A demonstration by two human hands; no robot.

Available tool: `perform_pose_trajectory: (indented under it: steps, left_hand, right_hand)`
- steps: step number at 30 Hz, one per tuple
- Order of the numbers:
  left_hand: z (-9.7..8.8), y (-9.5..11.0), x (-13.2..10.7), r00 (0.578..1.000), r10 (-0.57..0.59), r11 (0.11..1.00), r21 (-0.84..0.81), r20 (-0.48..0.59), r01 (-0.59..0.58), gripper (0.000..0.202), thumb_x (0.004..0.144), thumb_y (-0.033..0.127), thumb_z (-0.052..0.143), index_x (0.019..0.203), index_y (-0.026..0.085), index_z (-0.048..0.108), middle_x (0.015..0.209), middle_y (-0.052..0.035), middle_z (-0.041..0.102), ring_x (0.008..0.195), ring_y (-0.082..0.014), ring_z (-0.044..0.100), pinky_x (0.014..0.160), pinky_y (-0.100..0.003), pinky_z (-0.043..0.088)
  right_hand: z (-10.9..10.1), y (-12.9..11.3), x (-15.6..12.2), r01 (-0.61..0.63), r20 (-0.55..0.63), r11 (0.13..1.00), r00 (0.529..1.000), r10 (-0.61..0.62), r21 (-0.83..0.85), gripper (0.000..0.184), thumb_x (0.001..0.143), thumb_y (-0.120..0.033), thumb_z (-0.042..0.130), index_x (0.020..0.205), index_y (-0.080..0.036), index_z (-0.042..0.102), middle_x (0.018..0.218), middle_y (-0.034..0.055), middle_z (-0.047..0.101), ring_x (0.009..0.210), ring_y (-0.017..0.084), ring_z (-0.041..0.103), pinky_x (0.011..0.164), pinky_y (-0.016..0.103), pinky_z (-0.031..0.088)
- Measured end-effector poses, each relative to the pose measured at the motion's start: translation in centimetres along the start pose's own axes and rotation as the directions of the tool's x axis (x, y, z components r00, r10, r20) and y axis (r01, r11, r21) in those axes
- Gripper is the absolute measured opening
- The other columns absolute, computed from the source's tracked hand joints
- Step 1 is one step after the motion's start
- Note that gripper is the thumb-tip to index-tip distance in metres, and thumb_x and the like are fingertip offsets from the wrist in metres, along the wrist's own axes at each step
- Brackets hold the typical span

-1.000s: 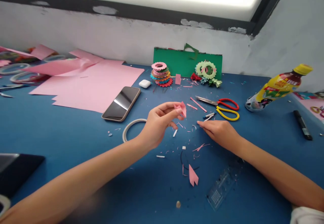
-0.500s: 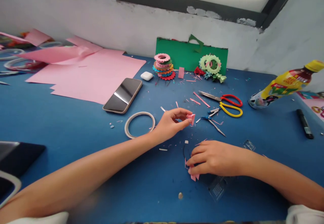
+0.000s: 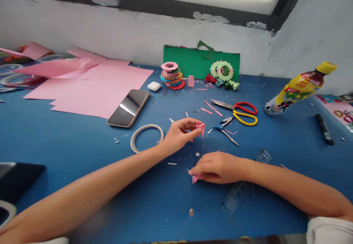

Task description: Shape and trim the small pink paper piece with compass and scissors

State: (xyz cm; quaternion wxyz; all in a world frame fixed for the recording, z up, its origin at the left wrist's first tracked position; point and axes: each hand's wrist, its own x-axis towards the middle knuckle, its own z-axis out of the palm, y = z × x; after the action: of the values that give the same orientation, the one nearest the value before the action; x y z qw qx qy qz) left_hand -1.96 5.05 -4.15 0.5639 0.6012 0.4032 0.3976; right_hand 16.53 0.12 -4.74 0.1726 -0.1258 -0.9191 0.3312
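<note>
My left hand (image 3: pixel 183 132) is closed in a pinch on a small folded pink paper piece (image 3: pixel 202 128), held above the blue table. Nearer to me, low over the tabletop, my right hand (image 3: pixel 213 167) has its fingers closed on another folded pink paper piece (image 3: pixel 196 178), mostly covered by the fingers. A roll of white tape (image 3: pixel 133 141) lies beside my left wrist. Beyond the hands are a drafting compass (image 3: pixel 220 127) and scissors (image 3: pixel 246 118) with one red and one yellow handle. Thin pink paper strips (image 3: pixel 213 108) are scattered near them.
Large pink paper sheets (image 3: pixel 91 93) cover the back left, with a phone (image 3: pixel 128 108) over their edge. A white earphone case (image 3: pixel 154 86), stacked scalloped paper rings (image 3: pixel 172 75) and a green card (image 3: pixel 190 62) stand behind. A bottle (image 3: pixel 299 89) and a black marker (image 3: pixel 324 129) are at the right.
My right hand has drawn its fingers together around the pink paper piece, which was partly under spread fingers. My left hand keeps its pinch. The whole view has shifted slightly.
</note>
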Motion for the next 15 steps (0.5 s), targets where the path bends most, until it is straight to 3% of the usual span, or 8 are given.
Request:
perform_pose_trajectory:
  steps: [4,7,10,15]
  left_hand:
    - [-0.1,0.0,0.0,1.000,0.000,1.000,-0.013,0.011,0.000,0.031,0.076,0.034,0.067,0.100,0.015,0.063,0.085,-0.0060,0.069,0.073,-0.0148,0.065,0.050,-0.018,0.047]
    - [-0.1,0.1,0.0,1.000,0.000,1.000,-0.021,0.014,0.000,0.030,0.077,0.035,0.066,0.098,0.015,0.063,0.085,-0.0061,0.069,0.073,-0.0144,0.064,0.051,-0.018,0.048]
    - [-0.1,0.1,0.0,1.000,0.000,1.000,-0.023,0.004,0.000,0.030,0.076,0.036,0.066,0.097,0.014,0.063,0.084,-0.0063,0.069,0.071,-0.0144,0.064,0.051,-0.019,0.048]
    - [-0.1,0.0,0.1,1.000,-0.008,1.000,-0.013,-0.009,0.008,0.031,0.074,0.035,0.068,0.097,0.015,0.063,0.085,-0.0065,0.069,0.067,-0.0140,0.063,0.047,-0.019,0.046]
  right_hand:
    - [-0.3,0.3,0.1,-0.173,-0.146,0.927,0.962,0.232,0.333,0.020,0.087,-0.025,0.053,0.103,-0.016,0.062,0.094,0.0065,0.069,0.086,0.013,0.063,0.078,0.027,0.050]
    - [-0.4,0.9,0.1,-0.255,-0.191,0.719,0.859,0.476,0.646,0.022,0.080,-0.030,0.063,0.097,-0.017,0.062,0.086,0.0039,0.067,0.075,0.012,0.064,0.069,0.025,0.051]
    - [-0.6,1.8,0.1,-0.166,-0.233,0.570,0.795,0.560,0.805,0.024,0.073,-0.030,0.070,0.092,-0.019,0.060,0.078,-0.0006,0.065,0.066,0.009,0.061,0.063,0.024,0.051]
    - [-1.5,2.7,0.2,0.067,-0.441,0.568,0.706,0.554,0.821,0.022,0.068,-0.025,0.074,0.080,-0.020,0.056,0.075,-0.0040,0.061,0.059,0.008,0.058,0.056,0.023,0.051]
